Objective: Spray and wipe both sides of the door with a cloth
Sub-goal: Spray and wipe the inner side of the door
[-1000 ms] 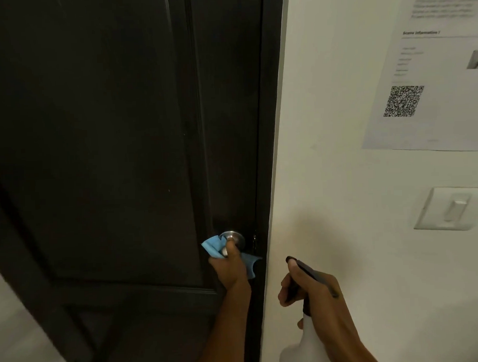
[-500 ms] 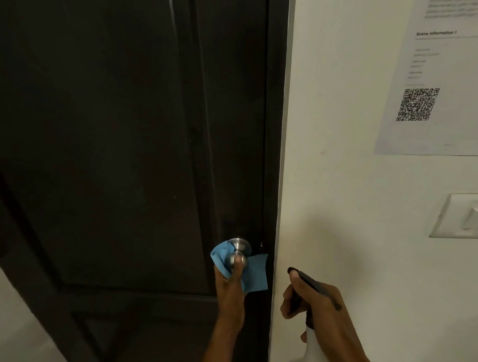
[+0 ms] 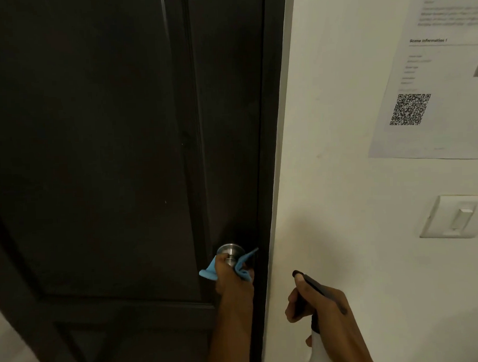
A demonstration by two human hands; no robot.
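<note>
A dark brown panelled door (image 3: pixel 109 158) fills the left of the view. Its round metal knob (image 3: pixel 229 251) sits near the door's right edge. My left hand (image 3: pixel 233 278) grips the underside of the knob with a blue cloth (image 3: pixel 208 272) bunched in it; cloth ends stick out left and right of the knob. My right hand (image 3: pixel 326 310) is lower right, in front of the wall, closed around a white spray bottle (image 3: pixel 315 348) with a black nozzle (image 3: pixel 303 277) pointing up and left. Most of the bottle is cut off by the frame's bottom edge.
A dark door frame (image 3: pixel 274 125) borders the door on the right. Beyond it is a cream wall (image 3: pixel 340 177) carrying a printed sheet with a QR code (image 3: pixel 410 109) and a light switch (image 3: pixel 456 216). Pale floor (image 3: pixel 8 348) shows at lower left.
My left hand has turned on the knob, so the cloth now hangs under it instead of over it and more bare metal shows. My right hand with the bottle has hardly moved.
</note>
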